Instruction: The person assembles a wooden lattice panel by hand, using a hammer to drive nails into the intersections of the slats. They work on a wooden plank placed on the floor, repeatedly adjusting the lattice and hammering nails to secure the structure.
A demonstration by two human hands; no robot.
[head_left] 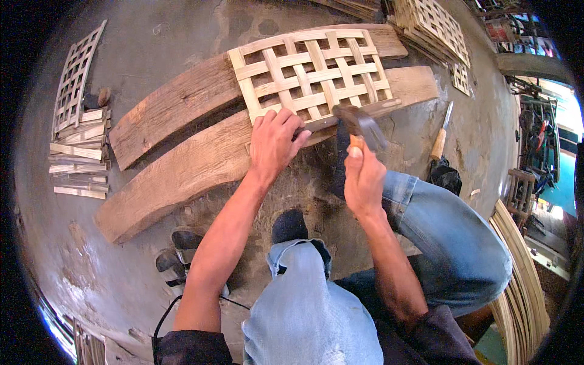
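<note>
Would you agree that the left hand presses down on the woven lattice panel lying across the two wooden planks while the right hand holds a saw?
Not quite: in the head view the right hand holds a hammer, not a saw. The left hand does press on the lattice panel across the planks.

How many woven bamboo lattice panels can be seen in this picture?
At least 4: one on the wooden planks under the left hand, one lying at far left, a stack at top right, one small below it. The stack may hide more.

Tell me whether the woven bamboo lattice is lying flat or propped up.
Lying flat. The woven lattice panel rests across two wooden planks, and the left hand presses its near edge while the right hand grips a hammer.
</note>
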